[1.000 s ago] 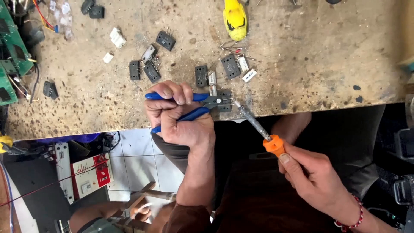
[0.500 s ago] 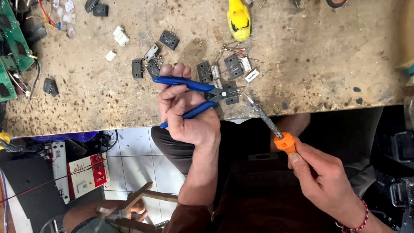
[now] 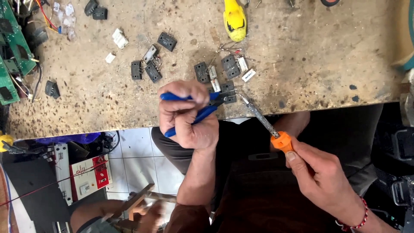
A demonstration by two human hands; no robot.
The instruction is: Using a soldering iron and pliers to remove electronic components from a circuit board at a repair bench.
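My left hand (image 3: 187, 114) grips blue-handled pliers (image 3: 196, 108), whose jaws reach a small black electronic part (image 3: 228, 94) at the near edge of the worn wooden bench (image 3: 302, 64). My right hand (image 3: 321, 174) holds a soldering iron by its orange handle (image 3: 282, 141); the metal tip (image 3: 245, 99) points at the same black part. Several more flat black components (image 3: 230, 65) with metal legs lie just beyond on the bench.
A yellow tool (image 3: 235, 19) lies at the far bench edge. Green circuit boards (image 3: 10, 47) with wires sit at the left. Below the bench are white floor tiles (image 3: 138, 151), a red and white device (image 3: 88, 177), and another person's hands (image 3: 142, 211) on a wooden piece.
My left hand has closed the pliers' handles somewhat compared with half a second ago. My right hand with the soldering iron has stayed near the black part. The view has shifted slightly.
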